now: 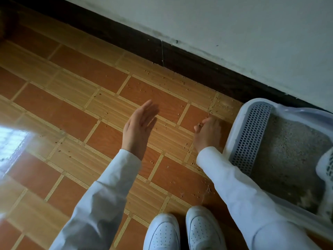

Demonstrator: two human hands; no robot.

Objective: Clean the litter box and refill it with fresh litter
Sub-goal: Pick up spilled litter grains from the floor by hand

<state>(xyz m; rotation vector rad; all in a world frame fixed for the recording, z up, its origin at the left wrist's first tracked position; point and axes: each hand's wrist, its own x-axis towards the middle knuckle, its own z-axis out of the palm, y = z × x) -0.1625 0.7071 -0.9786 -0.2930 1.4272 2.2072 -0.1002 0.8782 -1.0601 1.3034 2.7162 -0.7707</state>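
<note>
Shoes: a pair of white perforated shoes point(183, 231) stands on the floor at the bottom edge, just left of the litter box's near corner, toes pointing toward the wall.
Sleeves: both forearms wear pale long sleeves point(108, 192) reaching out over the floor from the bottom of the view.
Floor: tiled floor point(75, 109) in orange and tan wood-look rectangles with striped borders; a bright glare patch lies far left of the litter box.
Litter box: the white plastic litter box point(232, 141) sits on the floor at the right edge, its far end close to the baseboard. A grey perforated grid panel point(252, 136) runs along its left inner side, and grey litter point(288, 152) fills the tray. A clear plastic liner shows at the far rim.
Scoop: part of a white slotted scoop point(326, 166) shows at the right edge, over the litter.
Right hand: the right hand point(209, 134) is just left of the litter box, low over the floor, fingers curled, pinching a few small brownish litter granules point(200, 125) at its fingertips.
Left hand: the left hand point(138, 127) hovers well left of the litter box, fingers straight and together, palm turned toward the right hand, holding nothing.
Scattered litter: loose granules point(144, 87) dot the floor left of the litter box and beyond it, toward the baseboard.
Baseboard: a dark baseboard point(162, 51) runs diagonally behind the litter box.
Wall: a pale, scuffed wall point(234, 24) rises above it.
</note>
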